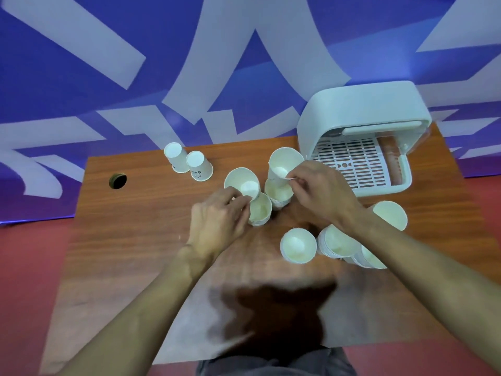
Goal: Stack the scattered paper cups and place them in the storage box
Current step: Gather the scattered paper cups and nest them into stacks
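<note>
Tilted cup (242, 183) pinched at the rim by L hand (219, 221), just over a short stack (260, 210) mid tabletop (135, 240). R hand (322, 191) pinches 2nd cup (284, 164) by its rim, over a 2nd stack (279, 194) right beside the 1st. Both hands closed in a pinch. More upright cups (298, 245) near R forearm; two upside-down cups (176, 157) at far edge. White storage box (363, 109), front open, slatted tray (349, 164) inside, far right corner; round hole (118, 181) in tabletop far left

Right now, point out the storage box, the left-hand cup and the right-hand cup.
storage box (360, 104): head view, white top shell.
left-hand cup (238, 177): head view, inner wall.
right-hand cup (285, 158): head view, inner wall.
</note>
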Demonstrator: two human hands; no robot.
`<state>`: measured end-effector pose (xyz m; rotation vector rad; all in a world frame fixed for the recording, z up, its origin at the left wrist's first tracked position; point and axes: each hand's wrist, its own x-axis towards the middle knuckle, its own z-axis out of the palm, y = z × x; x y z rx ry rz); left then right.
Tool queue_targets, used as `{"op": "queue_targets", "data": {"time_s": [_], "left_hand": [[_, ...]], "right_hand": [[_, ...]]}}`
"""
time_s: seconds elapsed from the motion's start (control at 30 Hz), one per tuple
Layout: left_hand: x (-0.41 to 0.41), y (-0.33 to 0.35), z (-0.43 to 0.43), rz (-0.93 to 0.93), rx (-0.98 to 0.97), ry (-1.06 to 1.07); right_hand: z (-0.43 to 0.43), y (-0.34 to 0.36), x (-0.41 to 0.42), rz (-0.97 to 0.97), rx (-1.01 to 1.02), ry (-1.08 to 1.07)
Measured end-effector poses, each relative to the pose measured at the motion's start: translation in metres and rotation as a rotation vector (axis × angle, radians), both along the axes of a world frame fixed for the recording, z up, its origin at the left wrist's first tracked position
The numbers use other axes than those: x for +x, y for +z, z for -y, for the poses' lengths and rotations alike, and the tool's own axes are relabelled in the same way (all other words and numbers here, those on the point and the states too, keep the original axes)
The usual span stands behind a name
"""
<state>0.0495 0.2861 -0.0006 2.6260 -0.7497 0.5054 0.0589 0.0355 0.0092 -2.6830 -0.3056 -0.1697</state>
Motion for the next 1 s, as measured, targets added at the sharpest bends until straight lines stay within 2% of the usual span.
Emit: {"op": "queue_targets", "data": {"time_s": [0.27, 0.47, 0.67, 0.77, 0.83, 1.0], "left_hand": [[-0.018, -0.007, 0.018, -0.061, 0.056, -0.048], [-0.023, -0.020, 0.031, -0.142, 0.058, 0.030], [-0.019, -0.040, 0.029, -0.356, 0.059, 0.144], [-0.014, -0.045, 0.030, -0.516, 0.078, 0.157], [-0.013, -0.046, 0.035, -0.635, 0.021, 0.181], [-0.010, -0.054, 0.039, -0.746, -0.051, 0.182]], "right_hand": [[-0.002, -0.016, -0.013, 0.037, -0.002, 0.050], [0.003, -0.025, -0.019, -0.008, -0.011, 0.051], [0.004, -0.035, -0.007, -0.153, -0.085, 0.126], [-0.002, -0.043, 0.000, -0.270, -0.165, 0.153], [-0.003, -0.048, 0.004, -0.325, -0.201, 0.161], [-0.005, -0.054, 0.011, -0.392, -0.145, 0.154]]}}
